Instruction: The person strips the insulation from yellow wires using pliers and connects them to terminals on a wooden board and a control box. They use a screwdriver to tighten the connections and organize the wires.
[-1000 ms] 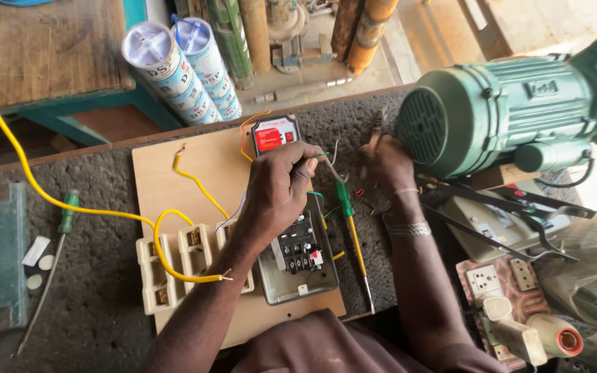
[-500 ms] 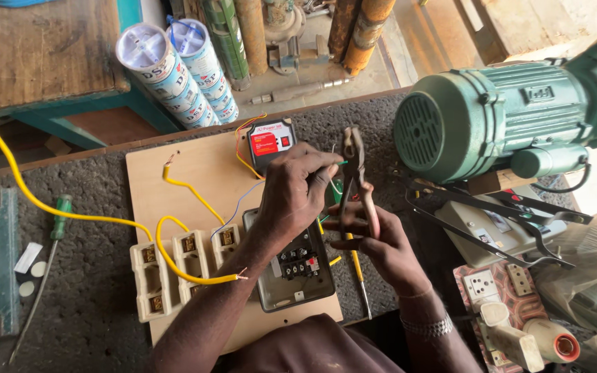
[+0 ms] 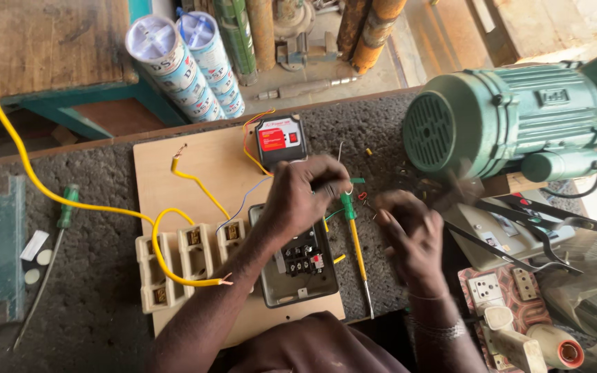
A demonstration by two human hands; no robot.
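My left hand (image 3: 302,197) reaches over a pale wooden board (image 3: 174,162) and pinches a thin wire (image 3: 345,185) just right of a small black and red box (image 3: 279,138). Below that hand an open grey breaker box (image 3: 298,276) is fixed to the board. A screwdriver with a green handle and yellow shaft (image 3: 355,238) lies between my hands. My right hand (image 3: 409,235) is blurred, curled over the dark bench to the right. Whether it holds anything is unclear. Cream fuse holders (image 3: 174,266) sit left of the breaker box, with a yellow wire (image 3: 174,266) looped over them.
A big green electric motor (image 3: 513,121) stands at the right. Below it lie a beige box with dark pliers (image 3: 519,242) and a socket plate (image 3: 495,290). Two printed tubes (image 3: 188,65) lean behind the board. Another green-handled screwdriver (image 3: 53,255) lies at the left.
My right hand, which held pliers upright by the wires, has swung down and right and is now blurred. My left hand has stayed at the wires beside the black and red box.
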